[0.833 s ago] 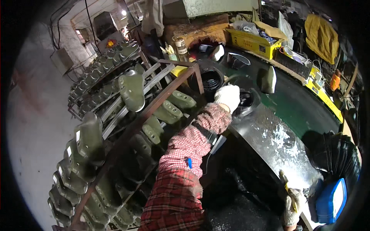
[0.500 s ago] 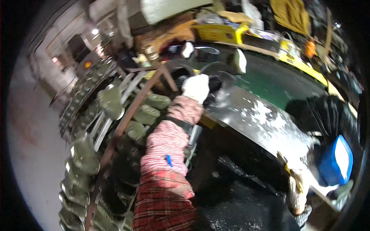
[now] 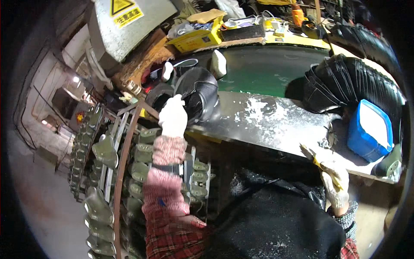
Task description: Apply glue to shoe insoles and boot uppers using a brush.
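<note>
My left hand point(image 3: 173, 117), in a white glove, reaches to the far left end of the metal-topped bench. Its fingers are closed at the edge of a black leather boot upper point(image 3: 206, 88), which stands curled with its dark opening toward the hand. My right hand point(image 3: 335, 180), also gloved, is by the bench's front edge at the right. It grips a small brush-like tool point(image 3: 308, 151) with a yellow handle and a dark brownish tip. Beside it on the bench is a blue tub point(image 3: 370, 131) with white contents. White powdery patches mark the metal sheet point(image 3: 241, 123).
A stack of black leather uppers point(image 3: 340, 84) lies at the right. Racks of olive-green shoe lasts point(image 3: 98, 207) stand to the left, with a rusty bar point(image 3: 125, 172). A yellow basket point(image 3: 196, 41) sits at the back beyond the green surface point(image 3: 258, 71). A grey cabinet point(image 3: 129, 32) overhangs the far left.
My view has swung to the right and down. The boot upper near my left hand now shows clearly, raised and curled. My right hand still holds the tool by the bench edge.
</note>
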A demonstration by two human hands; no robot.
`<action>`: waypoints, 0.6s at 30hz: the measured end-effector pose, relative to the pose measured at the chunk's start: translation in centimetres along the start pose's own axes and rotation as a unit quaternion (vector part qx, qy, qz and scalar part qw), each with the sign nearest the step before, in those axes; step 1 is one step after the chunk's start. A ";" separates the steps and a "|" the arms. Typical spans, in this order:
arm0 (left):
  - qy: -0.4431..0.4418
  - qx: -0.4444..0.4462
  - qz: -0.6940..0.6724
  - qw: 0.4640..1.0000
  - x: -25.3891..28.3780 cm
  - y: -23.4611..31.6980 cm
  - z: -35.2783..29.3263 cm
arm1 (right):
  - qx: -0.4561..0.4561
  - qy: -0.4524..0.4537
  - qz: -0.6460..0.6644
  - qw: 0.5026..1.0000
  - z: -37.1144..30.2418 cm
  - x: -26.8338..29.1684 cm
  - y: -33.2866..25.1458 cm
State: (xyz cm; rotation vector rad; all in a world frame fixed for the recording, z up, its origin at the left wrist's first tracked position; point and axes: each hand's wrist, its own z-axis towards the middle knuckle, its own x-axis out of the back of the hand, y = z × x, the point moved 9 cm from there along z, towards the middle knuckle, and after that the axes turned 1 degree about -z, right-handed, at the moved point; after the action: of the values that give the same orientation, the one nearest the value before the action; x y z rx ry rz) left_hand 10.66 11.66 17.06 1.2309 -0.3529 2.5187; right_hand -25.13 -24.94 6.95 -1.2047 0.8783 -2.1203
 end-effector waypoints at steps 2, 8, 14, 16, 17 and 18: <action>0.091 -0.047 -0.110 0.989 2.9 2.8 -1.2 | -0.009 0.013 0.064 0.998 0.5 0.1 0.6; -0.081 -0.131 -0.410 0.899 3.2 12.7 -9.6 | 0.084 0.130 0.105 0.982 8.0 2.0 -3.4; -0.129 -0.230 -0.327 0.907 5.4 16.1 -15.0 | 0.141 0.040 0.043 0.988 13.6 -3.7 -9.1; -0.117 -0.227 -0.323 0.911 5.8 16.0 -14.6 | 0.202 0.088 0.030 0.975 12.4 -5.5 -10.0; -0.105 -0.219 -0.335 0.910 6.4 15.8 -14.1 | 0.171 0.078 0.041 0.981 12.2 -6.2 -10.0; -0.095 -0.212 -0.350 0.908 6.8 15.7 -13.8 | 0.136 0.068 0.051 0.987 11.9 -6.9 -10.0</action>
State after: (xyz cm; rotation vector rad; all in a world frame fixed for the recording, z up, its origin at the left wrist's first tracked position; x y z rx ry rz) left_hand -9.21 3.27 12.97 1.1547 -0.3893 1.6165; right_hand -12.88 -16.80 15.43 -0.8682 0.6631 -2.1748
